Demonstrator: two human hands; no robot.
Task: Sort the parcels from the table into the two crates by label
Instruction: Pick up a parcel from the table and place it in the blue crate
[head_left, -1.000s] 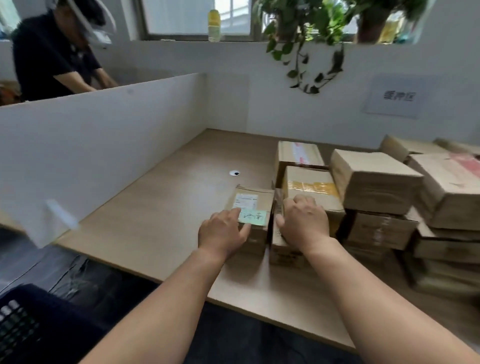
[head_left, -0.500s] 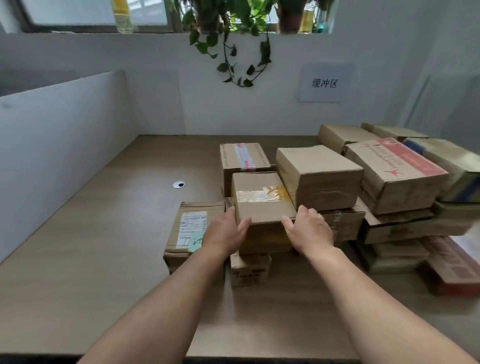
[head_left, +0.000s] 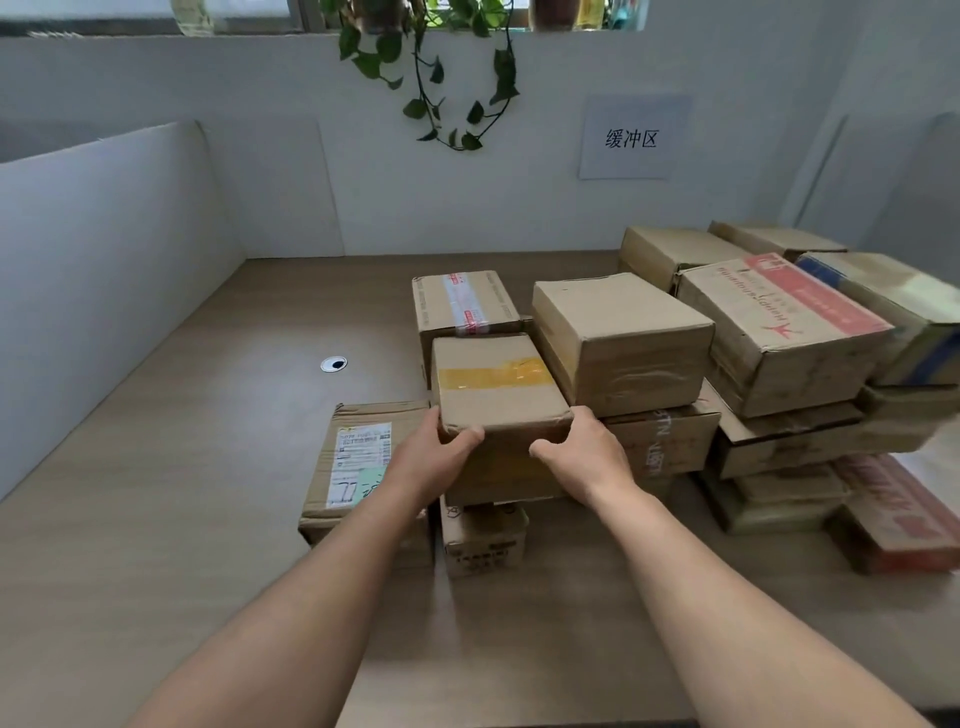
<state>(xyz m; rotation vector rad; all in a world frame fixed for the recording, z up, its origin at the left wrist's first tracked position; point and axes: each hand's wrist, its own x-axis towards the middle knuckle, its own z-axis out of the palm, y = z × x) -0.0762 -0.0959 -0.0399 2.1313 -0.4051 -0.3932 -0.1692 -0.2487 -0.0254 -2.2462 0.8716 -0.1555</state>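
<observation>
While both hands clasp it, the taped box (head_left: 496, 382) sits on top of a small box (head_left: 483, 535) near the table's (head_left: 171, 467) front middle. The left hand (head_left: 431, 460) curls around its near-left corner, thumb on the front edge; the right hand (head_left: 584, 457) grips the near-right corner likewise. Just left lies a labelled box (head_left: 358, 457), touching the left wrist. Stacked parcels (head_left: 779, 332) crowd the right.

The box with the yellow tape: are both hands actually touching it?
Touching. The head view shows the left hand and right hand gripping the near corners of the yellow-taped box, thumbs pressed on its front face.
</observation>
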